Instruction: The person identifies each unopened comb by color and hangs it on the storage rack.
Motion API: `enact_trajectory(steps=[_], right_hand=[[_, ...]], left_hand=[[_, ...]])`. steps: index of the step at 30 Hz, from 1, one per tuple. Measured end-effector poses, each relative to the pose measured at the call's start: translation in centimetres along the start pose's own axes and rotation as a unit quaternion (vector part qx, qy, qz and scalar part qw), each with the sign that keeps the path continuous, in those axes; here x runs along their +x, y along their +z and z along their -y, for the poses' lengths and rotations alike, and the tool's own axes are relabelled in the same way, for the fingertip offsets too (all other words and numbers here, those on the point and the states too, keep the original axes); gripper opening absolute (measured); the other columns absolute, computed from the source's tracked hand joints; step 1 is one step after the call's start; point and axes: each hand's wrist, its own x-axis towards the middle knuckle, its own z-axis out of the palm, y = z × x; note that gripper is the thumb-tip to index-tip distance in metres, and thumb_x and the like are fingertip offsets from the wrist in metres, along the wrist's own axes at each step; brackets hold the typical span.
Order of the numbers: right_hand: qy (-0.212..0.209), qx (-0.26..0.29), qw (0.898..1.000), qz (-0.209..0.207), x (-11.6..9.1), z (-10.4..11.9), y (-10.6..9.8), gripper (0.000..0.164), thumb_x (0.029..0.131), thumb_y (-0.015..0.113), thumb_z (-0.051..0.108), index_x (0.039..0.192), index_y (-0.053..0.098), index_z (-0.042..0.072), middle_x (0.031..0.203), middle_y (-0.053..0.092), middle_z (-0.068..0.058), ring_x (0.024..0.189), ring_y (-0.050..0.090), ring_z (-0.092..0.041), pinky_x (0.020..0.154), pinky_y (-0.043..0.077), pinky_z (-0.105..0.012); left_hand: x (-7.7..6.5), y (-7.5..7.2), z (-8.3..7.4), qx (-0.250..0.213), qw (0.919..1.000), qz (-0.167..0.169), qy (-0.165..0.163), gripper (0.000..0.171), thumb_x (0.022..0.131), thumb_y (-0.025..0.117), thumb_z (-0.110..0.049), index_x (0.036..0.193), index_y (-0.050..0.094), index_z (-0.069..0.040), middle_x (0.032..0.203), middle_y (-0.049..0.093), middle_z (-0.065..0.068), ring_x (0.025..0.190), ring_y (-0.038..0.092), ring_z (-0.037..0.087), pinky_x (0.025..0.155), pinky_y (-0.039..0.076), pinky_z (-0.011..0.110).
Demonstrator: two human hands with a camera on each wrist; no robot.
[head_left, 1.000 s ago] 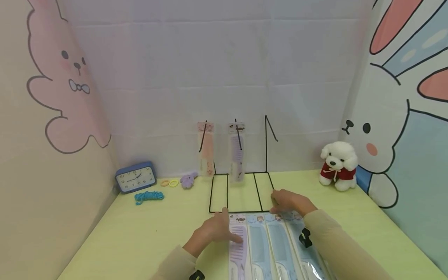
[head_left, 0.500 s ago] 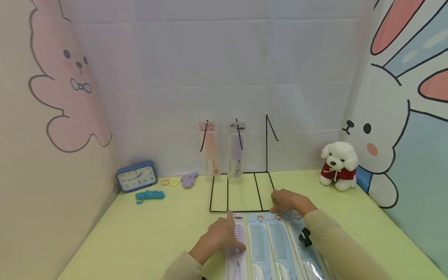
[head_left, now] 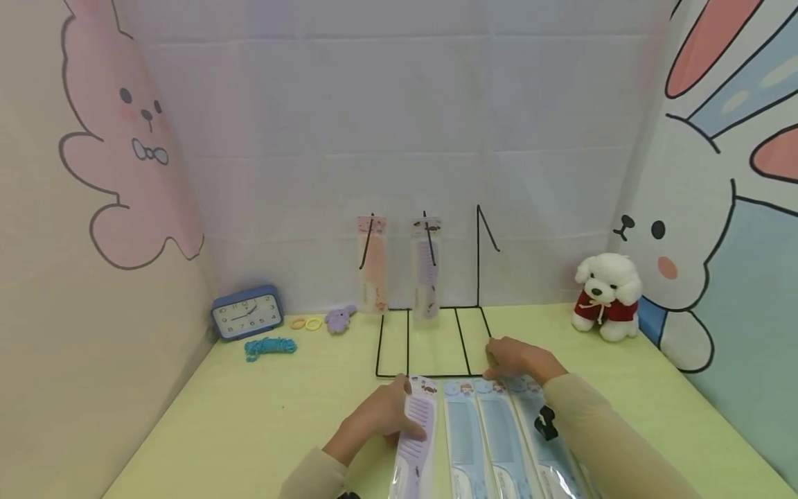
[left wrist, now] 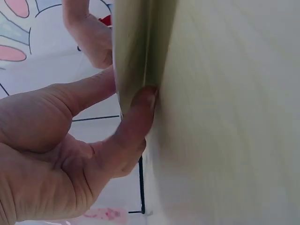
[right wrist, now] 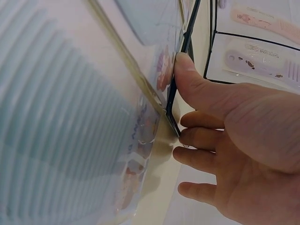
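Note:
My left hand (head_left: 380, 412) pinches the left edge of a packaged purple comb (head_left: 419, 416), thumb on the front and fingers behind it. In the left wrist view the pack (left wrist: 133, 42) is edge-on, raised at a slant from the table. My right hand (head_left: 517, 359) holds the front right corner of a black wire rack (head_left: 408, 346); in the right wrist view the thumb presses the wire and the other fingers lie beside it. Several packaged blue combs (head_left: 464, 433) lie in a row below that hand, partly hidden by the forearm.
A packaged pink comb (head_left: 373, 277) and another purple one (head_left: 427, 291) hang on two rack hooks; a third hook (head_left: 478, 263) stands right of them. At left are a clock (head_left: 246, 315), blue cord (head_left: 270, 348), hair ties (head_left: 313, 324) and a purple toy (head_left: 339, 319). A plush dog (head_left: 606, 284) sits at right.
My left hand has moved over the purple comb's left edge and taken hold of it. The pack now tilts away from the blue ones. My right hand has stayed on the rack corner.

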Motion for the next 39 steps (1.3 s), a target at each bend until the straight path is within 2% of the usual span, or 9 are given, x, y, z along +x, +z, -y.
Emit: enact_trajectory(steps=[9,14,18,23,26,29,31,34,39], right_hand=[[-0.015,-0.002,1.0,-0.001,0.3,0.1,-0.1,0.027,0.09,0.077,0.028,0.096,0.06,0.008,0.082,0.053,-0.002,0.076,0.05,-0.02,0.072,0.045,-0.04],[-0.008,0.001,1.0,-0.001,0.3,0.1,-0.2,0.026,0.09,0.076,0.027,0.093,0.059,0.008,0.08,0.053,-0.003,0.075,0.05,-0.02,0.07,0.045,-0.039],[-0.003,0.007,1.0,0.004,0.2,-0.1,0.0,0.026,0.09,0.077,0.027,0.094,0.059,0.008,0.08,0.053,-0.003,0.075,0.05,-0.02,0.069,0.044,-0.039],[-0.001,0.005,1.0,0.004,0.1,-0.1,0.2,0.026,0.09,0.077,0.027,0.094,0.059,0.009,0.081,0.053,-0.003,0.076,0.049,-0.02,0.069,0.043,-0.039],[-0.006,0.002,1.0,0.0,0.0,-0.2,0.1,0.026,0.09,0.077,0.026,0.091,0.057,0.009,0.08,0.052,-0.003,0.075,0.048,-0.02,0.068,0.042,-0.039],[-0.012,0.001,1.0,-0.002,-0.1,-0.2,0.1,0.026,0.09,0.077,0.026,0.089,0.057,0.01,0.08,0.051,-0.003,0.074,0.047,-0.02,0.067,0.04,-0.038],[-0.015,0.002,1.0,-0.001,-0.2,-0.1,0.1,0.025,0.09,0.076,0.026,0.09,0.057,0.009,0.08,0.051,-0.003,0.073,0.047,-0.02,0.067,0.04,-0.038],[-0.017,0.007,1.0,0.0,-0.3,0.0,0.0,0.025,0.091,0.076,0.025,0.091,0.057,0.009,0.08,0.052,-0.003,0.073,0.047,-0.02,0.067,0.041,-0.039],[-0.02,0.014,1.0,-0.003,-0.3,-0.1,-0.1,0.026,0.091,0.076,0.025,0.089,0.055,0.009,0.078,0.051,-0.004,0.072,0.047,-0.02,0.066,0.04,-0.038]], left_hand=[[-0.5,-1.6,1.3,-0.109,0.9923,0.06,0.005,0.048,0.073,0.084,0.006,0.113,0.059,-0.004,0.078,0.062,0.013,0.057,0.06,0.021,0.053,0.052,0.033],[-0.5,-2.9,1.0,-0.15,0.9826,0.107,0.023,0.047,0.077,0.079,0.007,0.12,0.065,-0.002,0.105,0.062,0.018,0.068,0.065,0.022,0.062,0.057,0.035],[-0.8,-4.2,0.1,-0.193,0.9689,0.146,0.053,0.055,0.081,0.076,0.008,0.132,0.06,-0.003,0.127,0.053,0.019,0.076,0.069,0.025,0.069,0.059,0.038],[-1.3,-5.6,-0.9,-0.238,0.9472,0.185,0.108,0.067,0.088,0.067,0.008,0.149,0.047,-0.013,0.15,0.039,0.018,0.082,0.068,0.021,0.07,0.059,0.039],[-1.6,-6.3,-1.5,-0.254,0.9414,0.178,0.132,0.072,0.091,0.064,0.008,0.153,0.043,-0.021,0.157,0.033,0.014,0.086,0.067,0.021,0.071,0.06,0.039],[-1.7,-6.9,-1.9,-0.271,0.9372,0.158,0.152,0.074,0.092,0.063,0.008,0.154,0.041,-0.024,0.154,0.039,0.013,0.093,0.069,0.024,0.073,0.06,0.041],[-1.9,-7.2,-2.3,-0.281,0.9334,0.144,0.171,0.074,0.092,0.063,0.007,0.155,0.039,-0.022,0.153,0.042,0.014,0.094,0.069,0.025,0.074,0.06,0.041],[-2.1,-7.7,-2.8,-0.304,0.9214,0.132,0.203,0.072,0.093,0.063,0.006,0.156,0.037,-0.017,0.149,0.047,0.017,0.097,0.069,0.025,0.075,0.06,0.042],[-2.2,-7.9,-4.2,-0.306,0.9139,0.101,0.247,0.07,0.094,0.063,0.004,0.156,0.036,-0.013,0.147,0.048,0.018,0.1,0.069,0.026,0.077,0.059,0.043]])
